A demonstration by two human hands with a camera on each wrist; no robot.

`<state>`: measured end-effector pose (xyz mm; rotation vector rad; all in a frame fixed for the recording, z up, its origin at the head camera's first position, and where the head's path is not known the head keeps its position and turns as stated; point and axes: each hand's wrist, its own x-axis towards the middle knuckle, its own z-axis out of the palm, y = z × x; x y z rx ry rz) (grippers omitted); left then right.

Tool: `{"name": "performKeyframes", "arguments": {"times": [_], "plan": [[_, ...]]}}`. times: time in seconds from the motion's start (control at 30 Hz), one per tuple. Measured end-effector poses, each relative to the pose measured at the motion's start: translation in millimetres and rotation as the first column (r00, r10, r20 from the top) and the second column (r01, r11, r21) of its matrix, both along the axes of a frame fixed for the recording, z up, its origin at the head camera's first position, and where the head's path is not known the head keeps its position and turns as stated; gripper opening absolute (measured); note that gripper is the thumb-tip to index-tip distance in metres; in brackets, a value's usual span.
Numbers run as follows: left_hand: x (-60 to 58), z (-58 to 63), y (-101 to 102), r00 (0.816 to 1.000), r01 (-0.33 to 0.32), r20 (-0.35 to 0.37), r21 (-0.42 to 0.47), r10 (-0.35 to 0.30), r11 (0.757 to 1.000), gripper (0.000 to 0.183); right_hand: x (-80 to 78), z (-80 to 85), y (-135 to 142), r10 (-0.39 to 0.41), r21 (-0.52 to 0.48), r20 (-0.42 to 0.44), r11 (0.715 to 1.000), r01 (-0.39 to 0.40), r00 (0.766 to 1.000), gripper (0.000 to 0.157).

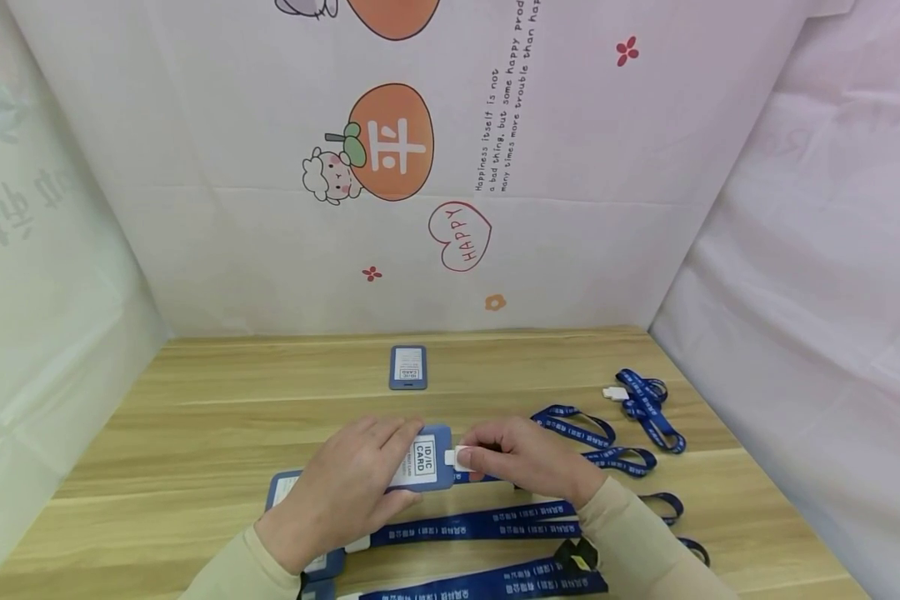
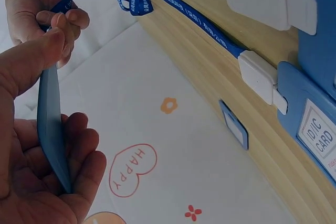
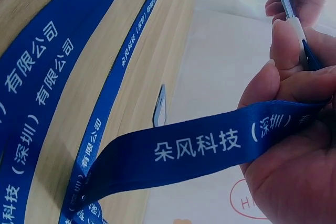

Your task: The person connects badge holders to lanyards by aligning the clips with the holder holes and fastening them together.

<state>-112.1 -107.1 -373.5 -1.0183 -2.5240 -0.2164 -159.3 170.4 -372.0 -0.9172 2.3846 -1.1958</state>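
My left hand (image 1: 348, 487) grips a blue ID card holder (image 1: 444, 437) above the table, thumb on one side and fingers on the other. In the left wrist view this holder (image 2: 50, 124) shows edge-on. At its slotted end, my right hand (image 1: 536, 454) pinches the white plastic clip (image 1: 451, 457) of a lanyard between thumb and fingers. The clip's tab meets the end of the holder; my fingers hide most of the clip. From the right hand the printed blue strap (image 3: 199, 148) runs down towards the table.
Another card holder (image 1: 408, 367) lies flat near the back wall. A folded lanyard (image 1: 648, 408) with a white clip (image 1: 615, 393) is at the right. Below my hands, lanyards (image 1: 480, 523) with holders attached lie across the wooden table (image 1: 195, 400). White printed cloth surrounds it.
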Motion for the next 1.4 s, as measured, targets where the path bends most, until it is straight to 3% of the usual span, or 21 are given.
{"name": "performKeyframes", "arguments": {"times": [0.8,1.2,1.4], "plan": [[-6.4,-2.0,1.5,0.999,0.014,0.037,-0.007,-0.014,1.0,0.077,-0.9,-9.4,2.3,-0.036,0.0,0.008,0.999,0.036,0.999,0.02],[-6.8,-1.4,-5.3,0.997,-0.011,0.081,-0.005,0.011,1.0,0.079,-4.7,-5.2,-2.7,-0.063,0.027,0.01,0.998,0.062,0.998,0.022],[-11.6,-0.7,-4.8,0.996,0.008,0.086,0.025,-0.01,1.0,0.08,-7.9,-3.6,2.6,-0.096,0.043,-0.008,0.994,0.096,0.995,0.024]]}}
